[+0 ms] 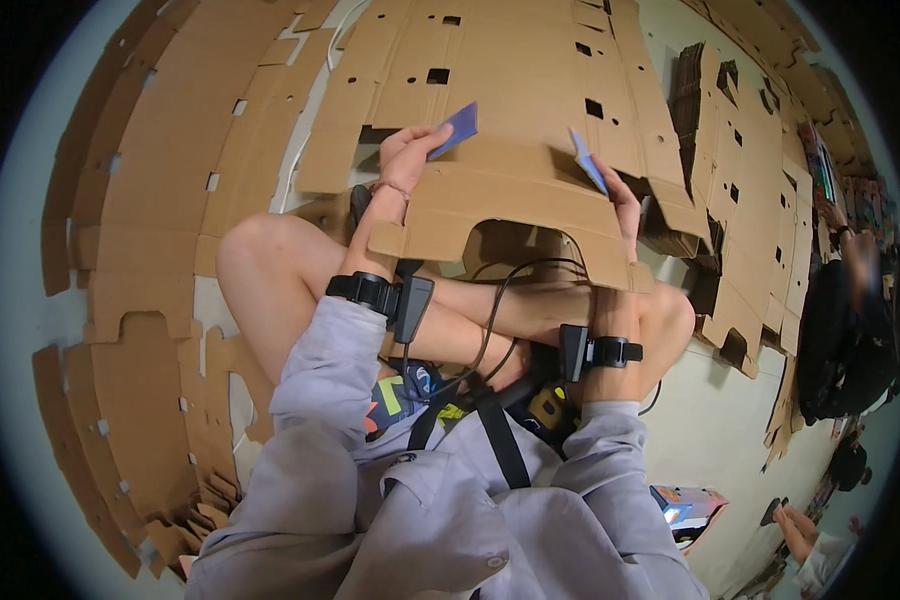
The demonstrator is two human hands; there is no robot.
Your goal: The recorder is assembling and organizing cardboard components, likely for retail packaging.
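Fingers first: my left hand is pinched shut on a small blue-violet card, and that same hand props the top left of the die-cut cardboard blank resting over my crossed legs. My right hand grips the blank's right edge, with a second blue card sticking up above the fingers; how it is pinched I cannot tell, since cardboard covers most of that hand. The blank sits tilted across my knees, its arched cut-out facing me and its flaps hanging loose.

Risks, as I judge them: each hand is doing two jobs, card and board together. If either grip slackens, I reckon a card slips down behind the blank, or the blank slides off my knees onto the floor. The black cable looping between the wrist straps runs right under the blank's lower edge, so a flap could snag it.

Moving outward, another big cardboard sheet with square punched holes lies flat on the floor just beyond. Fanned stacks of brown cardboard blanks curve round my left side, and further stacks lie to my right. A colourful box, blue and orange with pink edging, sits near my right elbow. Coloured packages line the far right edge, too small to make out. Another person's hands show at lower right, well apart from mine.
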